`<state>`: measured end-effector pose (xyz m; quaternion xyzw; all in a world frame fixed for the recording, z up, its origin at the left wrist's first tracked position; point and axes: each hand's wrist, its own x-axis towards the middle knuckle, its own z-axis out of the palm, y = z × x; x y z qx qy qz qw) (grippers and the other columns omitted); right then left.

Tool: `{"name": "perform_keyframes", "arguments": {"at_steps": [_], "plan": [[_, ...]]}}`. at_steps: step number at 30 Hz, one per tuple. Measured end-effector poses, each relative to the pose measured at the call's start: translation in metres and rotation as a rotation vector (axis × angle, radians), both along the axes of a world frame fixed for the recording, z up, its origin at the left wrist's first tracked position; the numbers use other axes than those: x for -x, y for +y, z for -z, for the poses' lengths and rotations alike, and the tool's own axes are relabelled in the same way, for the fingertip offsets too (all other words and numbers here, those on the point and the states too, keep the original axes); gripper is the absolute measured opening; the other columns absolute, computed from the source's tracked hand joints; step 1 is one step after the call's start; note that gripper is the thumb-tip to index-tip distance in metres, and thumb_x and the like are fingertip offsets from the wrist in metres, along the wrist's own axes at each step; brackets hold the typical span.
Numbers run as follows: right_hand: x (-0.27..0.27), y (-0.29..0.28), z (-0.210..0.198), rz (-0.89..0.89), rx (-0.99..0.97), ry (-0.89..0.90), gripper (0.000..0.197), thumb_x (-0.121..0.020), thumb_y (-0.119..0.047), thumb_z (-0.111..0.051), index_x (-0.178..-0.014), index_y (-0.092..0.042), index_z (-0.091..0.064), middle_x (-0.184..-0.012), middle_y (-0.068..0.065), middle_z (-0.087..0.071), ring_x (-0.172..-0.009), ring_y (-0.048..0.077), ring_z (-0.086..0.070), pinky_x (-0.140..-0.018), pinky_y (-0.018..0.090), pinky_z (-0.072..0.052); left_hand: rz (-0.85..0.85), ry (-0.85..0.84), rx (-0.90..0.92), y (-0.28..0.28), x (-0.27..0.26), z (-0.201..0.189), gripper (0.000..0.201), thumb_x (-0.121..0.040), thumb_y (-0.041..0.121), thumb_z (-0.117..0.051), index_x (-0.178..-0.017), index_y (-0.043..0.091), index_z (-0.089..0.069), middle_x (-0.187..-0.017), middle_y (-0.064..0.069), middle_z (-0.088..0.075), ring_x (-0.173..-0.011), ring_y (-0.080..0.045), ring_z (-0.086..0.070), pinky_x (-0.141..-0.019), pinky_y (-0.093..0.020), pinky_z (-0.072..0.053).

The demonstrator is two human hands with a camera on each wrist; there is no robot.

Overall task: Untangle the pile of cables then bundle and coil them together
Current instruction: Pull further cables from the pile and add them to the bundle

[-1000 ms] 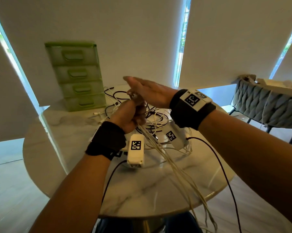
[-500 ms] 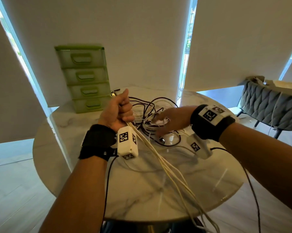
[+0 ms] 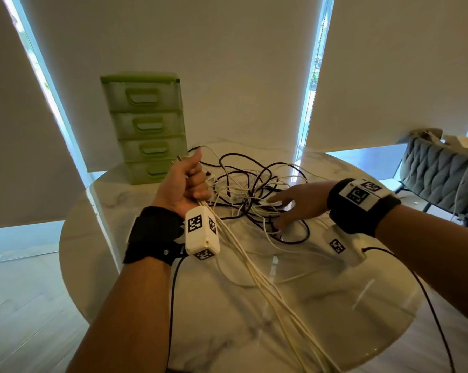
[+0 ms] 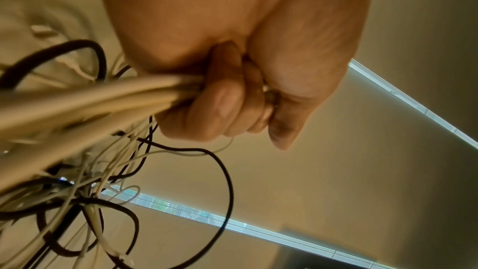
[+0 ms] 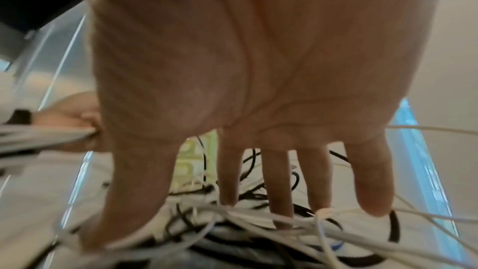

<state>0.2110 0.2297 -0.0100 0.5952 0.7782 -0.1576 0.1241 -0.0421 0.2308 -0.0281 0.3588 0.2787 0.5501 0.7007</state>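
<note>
The left hand's fingers (image 4: pixel 225 105) are clenched round a bunch of white cables (image 3: pixel 257 275), thumb up, the fist raised above the bench (image 3: pixel 348 305) near its far left edge. The right hand's fingers (image 5: pixel 280 183) are straight and spread, tips touching the tangled pile (image 3: pixel 254 195); they grasp nothing yet.

The step in hand looks like picking the next cable out of the pile. To do it well, I would have the right hand (image 3: pixel 300 204) find a free plug end or one loose white strand and draw it out slowly along its own run, lifting it over the dark loops rather than tugging through them, while the left hand (image 3: pixel 185 184) keeps the gathered ends level so the bunch stays even for coiling.

The held bunch runs long and nearly straight from the fist at the far left down toward the near right edge and hangs over it. The pile sits at the bench's far middle, loops lying every way, with no single axis.
</note>
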Motion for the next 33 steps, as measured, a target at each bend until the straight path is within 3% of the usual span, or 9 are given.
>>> {"name": "perform_keyframes", "arguments": {"at_steps": [2, 7, 12, 15, 18, 20, 24, 28, 33], "plan": [[0.001, 0.006, 0.002, 0.001, 0.041, -0.094, 0.071, -0.08, -0.057, -0.067, -0.142, -0.033, -0.044, -0.143, -0.005, -0.046, -0.131, 0.019, -0.042, -0.109, 0.035, -0.031, -0.014, -0.004, 0.007, 0.0, 0.001, 0.002, 0.048, -0.097, 0.033, -0.048, -0.054, 0.019, -0.03, -0.035, 0.008, -0.02, -0.027, -0.007, -0.019, -0.032, -0.015, -0.027], [-0.03, 0.033, -0.003, 0.083, -0.263, -0.311, 0.051, -0.085, -0.043, -0.066, -0.132, -0.03, -0.054, -0.138, -0.002, -0.052, -0.126, 0.02, -0.048, -0.106, 0.036, -0.04, -0.05, -0.025, 0.0, 0.003, 0.01, 0.001, 0.043, -0.095, 0.031, -0.049, -0.061, 0.02, -0.026, -0.037, 0.008, -0.02, -0.028, -0.007, -0.019, -0.032, -0.016, -0.027], [-0.028, 0.036, -0.007, 0.092, -0.273, -0.013, 0.051, -0.091, -0.039, -0.061, -0.139, -0.032, -0.046, -0.131, 0.001, -0.058, -0.12, 0.022, -0.053, -0.102, 0.033, -0.039, -0.113, -0.051, 0.029, 0.004, 0.011, 0.001, 0.044, -0.094, 0.03, -0.051, -0.059, 0.021, -0.027, -0.038, 0.008, -0.018, -0.029, -0.007, -0.018, -0.033, -0.016, -0.025], [-0.006, 0.044, -0.004, 0.059, -0.298, 0.055, 0.05, -0.091, -0.037, -0.062, -0.138, -0.031, -0.048, -0.128, 0.0, -0.059, -0.117, 0.022, -0.055, -0.101, 0.033, -0.04, -0.156, -0.02, 0.04, 0.001, 0.007, -0.001, 0.045, -0.095, 0.03, -0.051, -0.059, 0.02, -0.027, -0.037, 0.008, -0.018, -0.028, -0.007, -0.018, -0.033, -0.015, -0.022], [0.009, 0.057, -0.002, 0.029, -0.397, 0.019, 0.025, -0.089, -0.031, -0.061, -0.113, -0.024, -0.067, -0.114, 0.001, -0.063, -0.096, 0.019, -0.057, -0.081, 0.027, -0.048, -0.158, -0.021, 0.038, 0.001, 0.007, -0.001, 0.045, -0.096, 0.03, -0.051, -0.059, 0.02, -0.027, -0.037, 0.008, -0.019, -0.028, -0.007, -0.018, -0.033, -0.015, -0.024], [0.011, 0.056, -0.012, 0.006, -0.452, 0.028, 0.019, -0.093, -0.024, -0.056, -0.105, -0.02, -0.07, -0.105, 0.0, -0.062, -0.087, 0.016, -0.054, -0.069, 0.021, -0.042, -0.164, -0.02, 0.044, 0.002, 0.008, -0.002, 0.045, -0.096, 0.03, -0.05, -0.059, 0.02, -0.027, -0.037, 0.008, -0.019, -0.028, -0.007, -0.018, -0.033, -0.015, -0.024], [0.0, 0.048, -0.049, 0.035, -0.616, 0.239, 0.025, -0.096, -0.015, -0.047, -0.105, -0.01, -0.07, -0.104, 0.008, -0.066, -0.086, 0.02, -0.056, -0.076, 0.024, -0.038, -0.169, -0.017, 0.045, 0.004, 0.007, -0.002, 0.045, -0.097, 0.029, -0.05, -0.059, 0.02, -0.027, -0.037, 0.008, -0.018, -0.029, -0.007, -0.018, -0.034, -0.016, -0.023], [-0.016, 0.049, -0.082, 0.135, -0.9, 0.394, 0.024, -0.091, -0.007, -0.046, -0.102, -0.006, -0.068, -0.106, 0.017, -0.068, -0.099, 0.032, -0.061, -0.079, 0.026, -0.04, -0.176, -0.018, 0.054, 0.004, 0.006, 0.0, 0.045, -0.096, 0.029, -0.05, -0.059, 0.02, -0.027, -0.037, 0.008, -0.018, -0.029, -0.007, -0.017, -0.035, -0.015, -0.021], [-0.023, 0.051, -0.084, 0.147, -1.121, 0.495, 0.022, -0.091, -0.006, -0.046, -0.098, -0.005, -0.066, -0.103, 0.017, -0.066, -0.097, 0.035, -0.059, -0.075, 0.024, -0.034, -0.193, -0.038, 0.065, 0.002, 0.005, -0.001, 0.044, -0.095, 0.028, -0.051, -0.059, 0.021, -0.026, -0.037, 0.008, -0.018, -0.029, -0.007, -0.017, -0.034, -0.016, -0.02]]}}
